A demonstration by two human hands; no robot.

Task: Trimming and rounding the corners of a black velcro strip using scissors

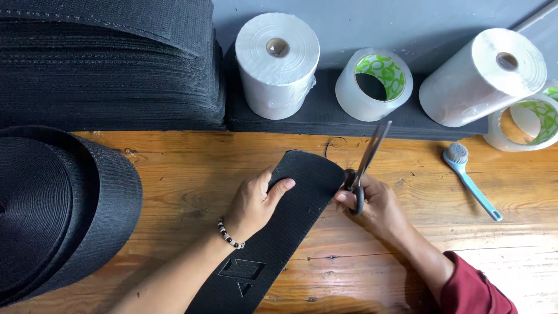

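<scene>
- Black strap [290, 209]: wide, ribbed, rounded end, embossed triangle mark; lay diagonally on wooden desk [174, 174].
- Left hand [256, 203] clamped on strap's edge.
- Right hand [378, 203] gripped scissors [365, 163], blades nearly shut, at strap's tip.

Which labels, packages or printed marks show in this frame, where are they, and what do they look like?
Tape roll: on the dark ledge, centre; clear tape, white core liner with green print.
Second tape roll: far right edge; same green-and-white liner.
Embossed mark: on the black strap near the bottom edge, below the left hand; angular shape above a small triangle, black on black.
</scene>
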